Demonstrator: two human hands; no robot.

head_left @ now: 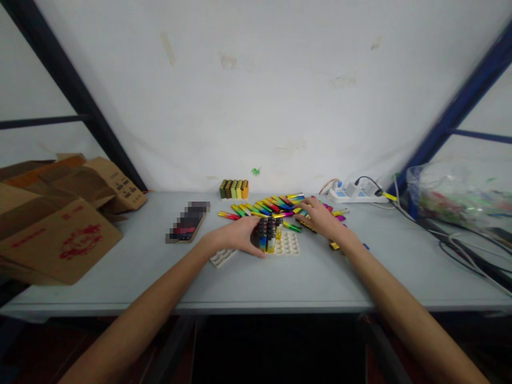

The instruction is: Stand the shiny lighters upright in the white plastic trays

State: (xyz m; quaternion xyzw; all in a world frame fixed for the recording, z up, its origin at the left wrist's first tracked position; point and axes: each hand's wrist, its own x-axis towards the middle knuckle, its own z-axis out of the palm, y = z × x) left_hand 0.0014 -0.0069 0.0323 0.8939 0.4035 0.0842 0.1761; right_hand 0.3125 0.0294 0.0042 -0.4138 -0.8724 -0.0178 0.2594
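Several upright lighters (271,234) stand in the left part of a white tray (292,244) with round holes. My left hand (240,234) rests around their left side, thumb and fingers apart, touching the group. Beyond the tray lies a loose pile of colourful lighters (268,205). Over the right part of this pile is my right hand (318,216), its fingers closed down among the lighters; what they hold, if anything, is too small to make out. Partly under my left hand is a second white tray (222,258).
A packed block of lighters (234,189) stands by the wall. A phone (192,224) lies left, near cardboard boxes (60,234). A power strip (358,194), cables and a plastic bag (448,192) are at right. The table's front edge (280,308) is near.
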